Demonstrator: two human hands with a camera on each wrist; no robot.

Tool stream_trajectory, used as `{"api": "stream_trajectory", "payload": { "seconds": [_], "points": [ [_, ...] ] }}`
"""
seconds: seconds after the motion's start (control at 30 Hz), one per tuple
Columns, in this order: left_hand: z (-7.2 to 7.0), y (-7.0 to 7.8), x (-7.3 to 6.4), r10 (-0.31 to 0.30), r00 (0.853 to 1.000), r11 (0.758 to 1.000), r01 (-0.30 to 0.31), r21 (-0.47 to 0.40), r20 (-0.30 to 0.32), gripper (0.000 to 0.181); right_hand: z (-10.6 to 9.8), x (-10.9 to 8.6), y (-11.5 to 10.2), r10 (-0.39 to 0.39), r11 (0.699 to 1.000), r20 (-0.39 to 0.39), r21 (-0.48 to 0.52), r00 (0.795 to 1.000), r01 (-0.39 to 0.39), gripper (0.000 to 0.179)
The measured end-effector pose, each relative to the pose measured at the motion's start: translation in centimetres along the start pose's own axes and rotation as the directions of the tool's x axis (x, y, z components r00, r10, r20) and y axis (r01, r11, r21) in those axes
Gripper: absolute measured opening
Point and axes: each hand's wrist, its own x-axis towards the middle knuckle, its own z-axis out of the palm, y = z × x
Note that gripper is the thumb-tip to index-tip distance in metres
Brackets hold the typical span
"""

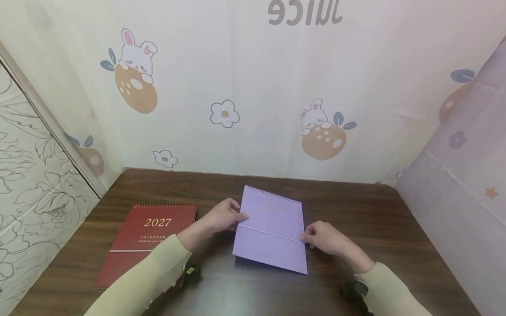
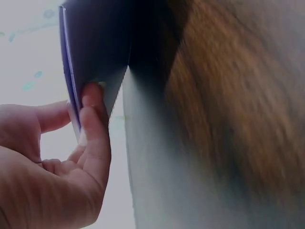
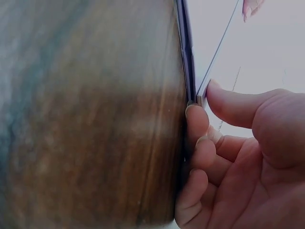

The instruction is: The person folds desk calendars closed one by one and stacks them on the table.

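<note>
A purple spiral-bound calendar (image 1: 270, 219) with a white elastic band round its middle is held between both hands over the table. Its coil runs along the far edge, and the cover lettering is too faint to read. At its left edge the left hand (image 1: 226, 215) pinches it, thumb on the cover and fingers behind, as the left wrist view shows. My right hand (image 1: 322, 237) pinches the right edge near the band, thumb on top and curled fingertips (image 3: 196, 119) beneath. The calendar tilts, its left side raised above the wood.
To the left lies a red spiral calendar (image 1: 158, 223) marked 2027, with a white band, partly hidden by the left sleeve (image 1: 158, 267). The dark wooden table (image 1: 340, 202) ends at a white curtain (image 1: 261, 145) printed with rabbits, fruit and flowers.
</note>
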Motion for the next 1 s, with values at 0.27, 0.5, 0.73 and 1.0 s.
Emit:
{"api": "stream_trajectory", "payload": {
  "seconds": [0.27, 0.5, 0.73, 1.0],
  "points": [
    [0.0, -0.1, -0.1, 0.03, 0.998, 0.996, -0.024, -0.089, 0.061, 0.038, 0.0, 0.0, 0.3, 0.008, 1.0, 0.007, 0.02, 1.0, -0.008, 0.03],
    [-0.6, 0.2, -1.0, 0.06, 0.997, 0.995, -0.056, -0.088, 0.049, 0.039, -0.5, -0.3, 0.4, -0.004, 0.996, 0.007, 0.091, 1.0, 0.004, 0.03],
    [-1.9, 0.0, -2.5, 0.08, 0.996, 0.995, -0.077, -0.064, 0.042, 0.046, -1.1, -0.9, -0.5, -0.095, 0.957, 0.041, 0.28, 0.995, 0.08, 0.026],
    [-3.4, 0.0, -5.2, 0.089, 0.986, 0.957, -0.045, 0.287, -0.143, 0.051, 0.5, -0.7, -3.1, -0.121, 0.922, 0.063, 0.376, 0.991, 0.089, 0.024]
  ]
}}
